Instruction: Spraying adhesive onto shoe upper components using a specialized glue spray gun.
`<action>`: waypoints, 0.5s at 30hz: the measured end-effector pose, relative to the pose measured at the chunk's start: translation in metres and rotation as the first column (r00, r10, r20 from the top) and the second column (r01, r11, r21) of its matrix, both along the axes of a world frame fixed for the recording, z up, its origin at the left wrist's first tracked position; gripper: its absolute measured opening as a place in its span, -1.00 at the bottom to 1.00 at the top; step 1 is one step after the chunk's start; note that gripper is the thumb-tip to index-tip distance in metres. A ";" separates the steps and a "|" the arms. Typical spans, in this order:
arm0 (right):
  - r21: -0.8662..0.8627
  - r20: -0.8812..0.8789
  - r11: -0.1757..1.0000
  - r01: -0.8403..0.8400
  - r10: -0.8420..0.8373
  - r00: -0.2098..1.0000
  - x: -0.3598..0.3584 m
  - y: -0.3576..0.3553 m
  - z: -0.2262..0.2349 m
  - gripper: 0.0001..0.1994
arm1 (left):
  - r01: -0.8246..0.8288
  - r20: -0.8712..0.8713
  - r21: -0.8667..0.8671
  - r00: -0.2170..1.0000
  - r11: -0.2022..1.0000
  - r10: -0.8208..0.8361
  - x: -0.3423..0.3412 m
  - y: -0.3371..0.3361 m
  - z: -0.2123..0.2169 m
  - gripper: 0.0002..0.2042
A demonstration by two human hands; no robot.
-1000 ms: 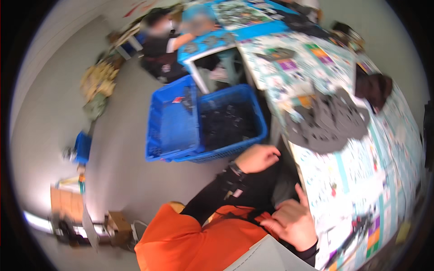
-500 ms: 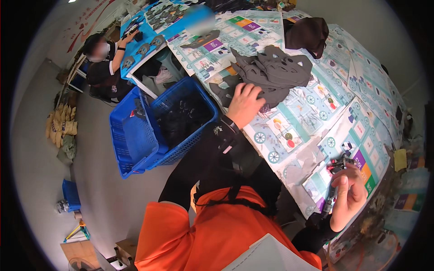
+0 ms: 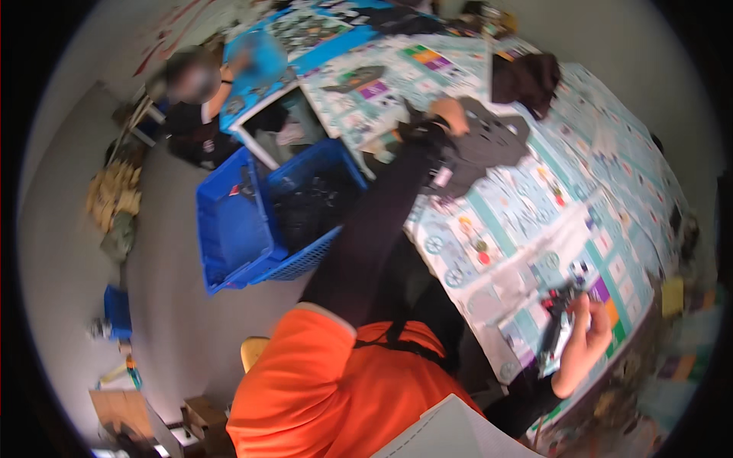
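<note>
My left hand reaches across to the far part of a loose heap of dark grey cut fabric pieces with holes in them. It touches the heap from above, but its fingers are blurred and partly hidden. Near the table's right edge, my right hand rests with curled fingers closed at a slim black tool with red parts; blur hides its exact kind.
A patterned paper-covered table stretches ahead. A dark cloth bundle lies at its far side. Blue crates with black pieces stand left. Another person sits at a blue table at the far left.
My left hand has moved farther forward, from the heap's near left edge to its far part, with the arm stretched out. My right hand stays beside the black tool. The whole view has shifted slightly.
</note>
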State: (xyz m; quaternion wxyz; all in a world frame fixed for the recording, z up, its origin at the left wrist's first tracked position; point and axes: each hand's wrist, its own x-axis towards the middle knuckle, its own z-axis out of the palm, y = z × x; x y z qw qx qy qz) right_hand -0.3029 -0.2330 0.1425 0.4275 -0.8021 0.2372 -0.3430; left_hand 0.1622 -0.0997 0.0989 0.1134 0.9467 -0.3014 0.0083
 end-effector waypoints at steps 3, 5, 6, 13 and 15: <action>0.028 -0.068 0.998 0.048 -0.046 0.997 -0.005 -0.005 -0.013 -0.72 | -0.079 0.116 -0.157 0.988 0.984 0.098 0.001 -0.013 -0.004 -0.79; -0.031 -0.075 0.999 0.028 -0.030 0.997 -0.006 -0.009 -0.025 -0.68 | -0.048 0.072 -0.290 0.995 0.956 0.072 -0.014 -0.013 0.004 -0.83; -0.048 -0.190 0.999 -0.024 0.014 0.982 -0.010 -0.015 -0.027 -0.70 | 0.009 0.170 -0.384 0.984 0.923 0.061 -0.025 -0.009 0.012 -0.85; -0.605 -0.537 0.769 -0.209 -0.199 0.820 -0.027 -0.033 -0.074 -0.55 | -0.071 -0.253 -0.933 0.827 0.353 -0.502 -0.121 0.047 0.075 -0.84; -0.474 -0.580 0.875 -0.102 -0.223 0.783 -0.026 -0.037 -0.082 -0.23 | -0.170 -0.314 -0.947 0.674 0.273 -0.669 -0.138 0.052 0.070 -0.80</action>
